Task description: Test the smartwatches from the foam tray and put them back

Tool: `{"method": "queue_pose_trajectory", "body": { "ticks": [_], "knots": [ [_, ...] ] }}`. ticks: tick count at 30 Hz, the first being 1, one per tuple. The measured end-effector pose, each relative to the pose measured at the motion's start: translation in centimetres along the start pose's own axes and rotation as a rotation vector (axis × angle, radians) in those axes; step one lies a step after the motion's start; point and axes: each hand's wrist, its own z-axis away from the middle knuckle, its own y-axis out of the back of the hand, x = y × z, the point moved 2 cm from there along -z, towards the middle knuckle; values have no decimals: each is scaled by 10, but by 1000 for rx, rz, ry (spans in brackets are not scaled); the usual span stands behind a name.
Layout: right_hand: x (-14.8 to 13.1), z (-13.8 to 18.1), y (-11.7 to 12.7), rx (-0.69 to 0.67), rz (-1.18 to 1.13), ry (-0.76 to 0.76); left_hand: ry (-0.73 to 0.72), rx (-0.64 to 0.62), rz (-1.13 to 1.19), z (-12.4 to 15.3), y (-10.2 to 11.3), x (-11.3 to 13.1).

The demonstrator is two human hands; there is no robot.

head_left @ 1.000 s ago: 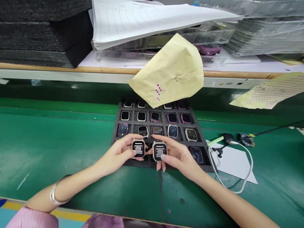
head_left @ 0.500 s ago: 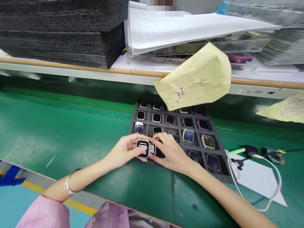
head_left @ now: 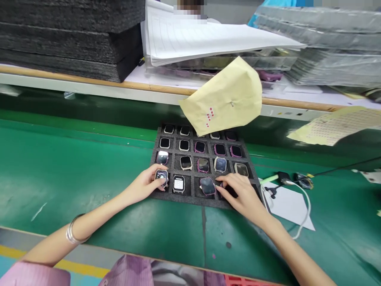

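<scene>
A dark foam tray (head_left: pixel 193 200) holds several strapless smartwatches in square compartments. My left hand (head_left: pixel 149 182) grips a smartwatch (head_left: pixel 161 177) at the front-left compartment, thumb across its lit screen. To its right lies a smartwatch with a white lit screen (head_left: pixel 178 184). My right hand (head_left: pixel 242 194) is at the front row, its thumb and index finger closed at the right edge of a tilted, purple-framed smartwatch (head_left: pixel 207 186) with a dark screen. The compartments beneath that hand are partly hidden.
A yellow paper (head_left: pixel 226 99) hangs from the shelf over the tray's back edge. On the right lie a white cable (head_left: pixel 308 206), a black plug (head_left: pixel 284 177) and white paper (head_left: pixel 288 204). Black foam blocks (head_left: pixel 59 47) and papers (head_left: pixel 208 37) sit on the shelf.
My hands have moved apart. The left has brought its smartwatch to the front-left compartment; the right has shifted right along the front row. The white-screened smartwatch is now uncovered. The view has shifted.
</scene>
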Motion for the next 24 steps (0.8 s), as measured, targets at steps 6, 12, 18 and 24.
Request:
{"method": "queue_pose_trajectory", "body": {
  "ticks": [6,12,18,24],
  "knots": [
    [-27,7,-3,-60,50,-16,-14,-49,-206,9,0,-9],
    [-50,8,-7,-105,54,-56,54,-75,-199,25,-1,-8],
    [-71,-2,-20,-197,125,-124,167,-56,-129,47,5,-2],
    [-74,-11,-13,-208,-306,-8,107,-14,-11,32,-12,21]
  ]
}}
